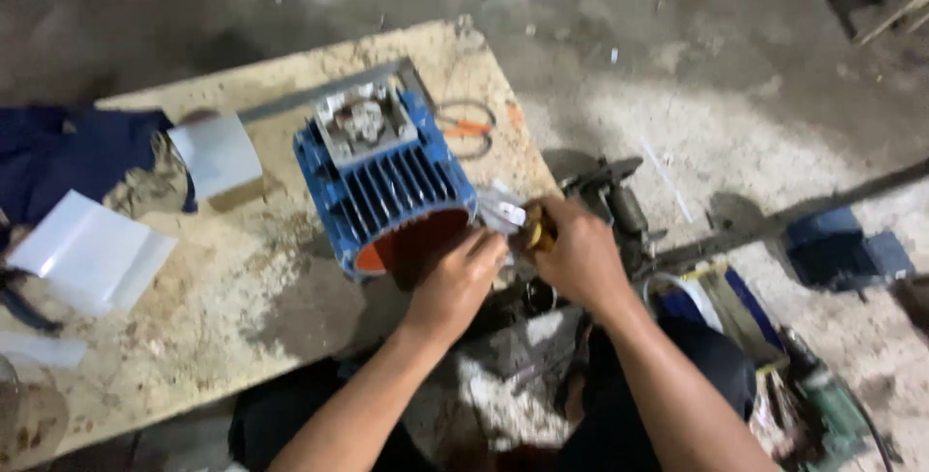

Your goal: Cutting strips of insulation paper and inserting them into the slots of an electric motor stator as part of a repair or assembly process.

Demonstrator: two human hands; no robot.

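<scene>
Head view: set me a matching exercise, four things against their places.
Things:
1. blue finned motor housing
2. white paper sheet
3. orange-handled pliers
4. green power tool

Places:
A. floor, bottom right corner
B. far side of the board, beyond the housing
C. board's near edge, by both hands
D. board's left end

Pairs: 1-C, 2-D, 3-B, 4-A

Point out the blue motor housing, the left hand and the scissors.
Blue motor housing [392,187]: head view, on its ribbed side.
Left hand [464,274]: head view, on its back.
Scissors [466,129]: head view, on the orange handles.
</scene>
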